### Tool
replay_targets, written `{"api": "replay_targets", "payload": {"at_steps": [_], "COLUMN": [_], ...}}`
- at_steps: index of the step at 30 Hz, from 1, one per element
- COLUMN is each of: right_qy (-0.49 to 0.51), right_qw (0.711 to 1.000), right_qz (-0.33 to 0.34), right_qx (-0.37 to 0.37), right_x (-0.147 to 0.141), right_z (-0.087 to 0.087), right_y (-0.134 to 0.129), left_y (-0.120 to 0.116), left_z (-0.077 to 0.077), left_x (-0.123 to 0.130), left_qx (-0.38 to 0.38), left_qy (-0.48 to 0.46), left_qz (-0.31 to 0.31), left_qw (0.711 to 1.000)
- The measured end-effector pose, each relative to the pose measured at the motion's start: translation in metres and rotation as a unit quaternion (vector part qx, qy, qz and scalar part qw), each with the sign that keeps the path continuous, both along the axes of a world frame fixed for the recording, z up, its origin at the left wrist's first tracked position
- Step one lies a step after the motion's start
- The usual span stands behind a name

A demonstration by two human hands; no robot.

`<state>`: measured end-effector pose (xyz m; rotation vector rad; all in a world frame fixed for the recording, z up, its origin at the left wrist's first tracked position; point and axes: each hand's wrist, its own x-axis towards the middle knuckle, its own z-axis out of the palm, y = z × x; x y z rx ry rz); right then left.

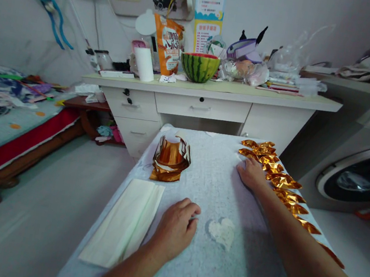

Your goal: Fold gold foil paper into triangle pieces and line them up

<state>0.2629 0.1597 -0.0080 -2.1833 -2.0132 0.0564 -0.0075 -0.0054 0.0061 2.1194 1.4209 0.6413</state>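
My left hand (177, 226) rests over the cloth-covered table, fingers loosely bent, thumb and forefinger apart, with nothing seen between them. Close to it on the left lies a flat pale stack of paper (124, 223). A bundle of gold foil paper (170, 155), bent into an arch, stands beyond that stack. At the far right, my right hand (252, 173) reaches to the nearer end of a folded gold foil ingot (248, 153); its fingertips are at the foil, thumb apart. Several more gold foil ingots (284, 181) run in rows down the right edge.
A white heart shape (222, 232) marks the tablecloth between my hands. Behind the table, a white desk (201, 105) bears a cut watermelon (199, 68), an orange snack bag (168, 46) and plastic bags. A washing machine (368, 122) stands right, a bed (9, 147) left.
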Motion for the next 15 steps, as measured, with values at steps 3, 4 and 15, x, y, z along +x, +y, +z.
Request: {"api": "replay_targets", "payload": {"at_steps": [3, 4, 15], "right_qy": [0.002, 0.003, 0.002], "right_qw": [1.0, 1.0, 1.0], "right_qz": [-0.011, -0.015, -0.013], "right_qx": [0.005, 0.006, 0.014], "right_x": [0.0, 0.0, -0.014], "right_z": [-0.001, -0.002, -0.001], "right_y": [0.0, 0.0, -0.005], "left_y": [0.0, 0.0, 0.0], "left_z": [-0.001, -0.001, -0.005], "left_x": [0.0, 0.0, -0.001], "left_qx": [0.0, 0.001, 0.011], "left_qy": [-0.004, -0.004, 0.007], "left_qz": [-0.001, -0.001, -0.003], "left_qw": [1.0, 1.0, 1.0]}}
